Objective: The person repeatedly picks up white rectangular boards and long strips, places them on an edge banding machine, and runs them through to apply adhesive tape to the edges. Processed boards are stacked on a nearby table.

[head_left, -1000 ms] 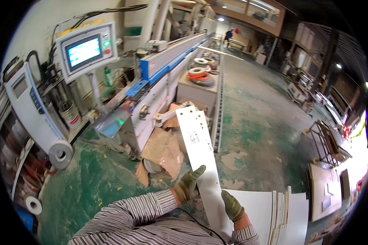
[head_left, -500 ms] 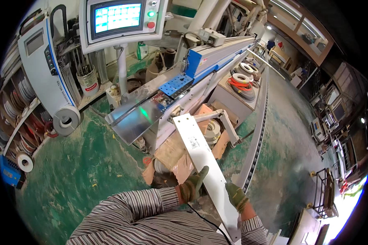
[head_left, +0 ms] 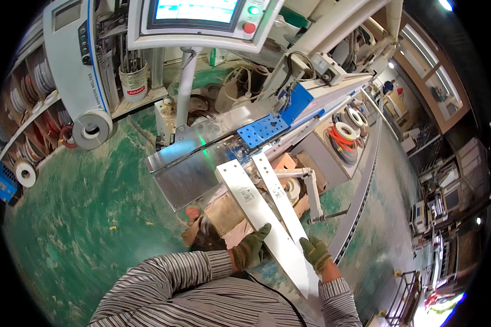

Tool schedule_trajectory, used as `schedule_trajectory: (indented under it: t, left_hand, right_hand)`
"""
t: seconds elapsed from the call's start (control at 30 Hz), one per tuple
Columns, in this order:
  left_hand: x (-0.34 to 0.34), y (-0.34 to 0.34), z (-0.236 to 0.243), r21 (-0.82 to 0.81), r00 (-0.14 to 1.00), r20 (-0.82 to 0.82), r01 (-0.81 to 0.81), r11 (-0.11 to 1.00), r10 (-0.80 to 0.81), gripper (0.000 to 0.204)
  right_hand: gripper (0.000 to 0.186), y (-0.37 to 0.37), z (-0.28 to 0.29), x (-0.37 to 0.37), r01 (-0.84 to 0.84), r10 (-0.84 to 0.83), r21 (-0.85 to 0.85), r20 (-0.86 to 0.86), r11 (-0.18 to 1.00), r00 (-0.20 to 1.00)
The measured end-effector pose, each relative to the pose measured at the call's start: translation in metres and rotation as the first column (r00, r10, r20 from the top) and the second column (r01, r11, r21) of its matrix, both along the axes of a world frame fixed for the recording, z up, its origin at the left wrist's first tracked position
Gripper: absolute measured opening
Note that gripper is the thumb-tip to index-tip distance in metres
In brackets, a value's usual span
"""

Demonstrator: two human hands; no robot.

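Two long white panels slant away in front of me, side by side, their far ends spread apart. The wider left panel (head_left: 256,210) has small holes and a printed label near its far end. My left hand (head_left: 250,249), in an olive-green glove, is closed on its left edge, thumb over the top face. Along the narrower right panel (head_left: 283,206), which also bears a label, my gloved right hand (head_left: 315,254) grips the right edge. The panels' near ends run down toward my right forearm, where they overlap.
Ahead stands a long machine with a shiny metal infeed table (head_left: 185,180) and a blue perforated plate (head_left: 263,131). A control screen (head_left: 196,13) rises behind it. A roller rail (head_left: 360,201) runs along the right. Tape rolls (head_left: 343,133) sit on a cabinet; cardboard lies beneath the panels.
What looked like one white panel now shows as two, fanned apart at the far end. My view has shifted, with the machine appearing closer and lower.
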State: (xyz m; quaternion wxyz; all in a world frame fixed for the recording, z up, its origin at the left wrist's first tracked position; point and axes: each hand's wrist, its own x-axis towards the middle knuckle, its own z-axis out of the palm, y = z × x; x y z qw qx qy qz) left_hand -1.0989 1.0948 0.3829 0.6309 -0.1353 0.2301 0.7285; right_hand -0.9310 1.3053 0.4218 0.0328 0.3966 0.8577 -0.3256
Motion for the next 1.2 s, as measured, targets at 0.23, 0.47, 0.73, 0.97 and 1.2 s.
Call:
schedule_trajectory:
  t: [0.23,0.47,0.73,0.97,1.2]
  left_hand:
    - [-0.015,0.025,-0.033,-0.124,0.984,-0.157,-0.102,0.987,0.082,0.052]
    - [-0.029,0.066,-0.060,-0.222,0.932,-0.222,-0.333,0.916,0.285,0.045]
    - [-0.057,0.073,-0.032,-0.202,0.926,-0.121,-0.377,0.904,0.359,0.043]
    - [-0.078,0.080,-0.039,-0.213,0.899,-0.141,-0.436,0.874,0.414,0.044]
    - [-0.078,0.080,-0.025,-0.204,0.878,-0.213,-0.469,0.859,0.429,0.050]
  right_hand:
    - [0.041,0.066,-0.033,-0.055,-0.346,0.348,0.043,-0.037,0.937,0.937]
    - [0.033,0.102,-0.081,-0.090,-0.735,0.761,0.229,-0.040,0.638,0.648]
    - [0.046,0.104,-0.077,-0.125,-0.389,0.386,-0.254,-0.064,0.886,0.920]
    - [0.046,0.119,-0.080,-0.142,-0.465,0.463,-0.183,-0.058,0.866,0.885]
    - [0.045,0.126,-0.073,-0.143,-0.664,0.662,0.011,0.066,0.748,0.747]
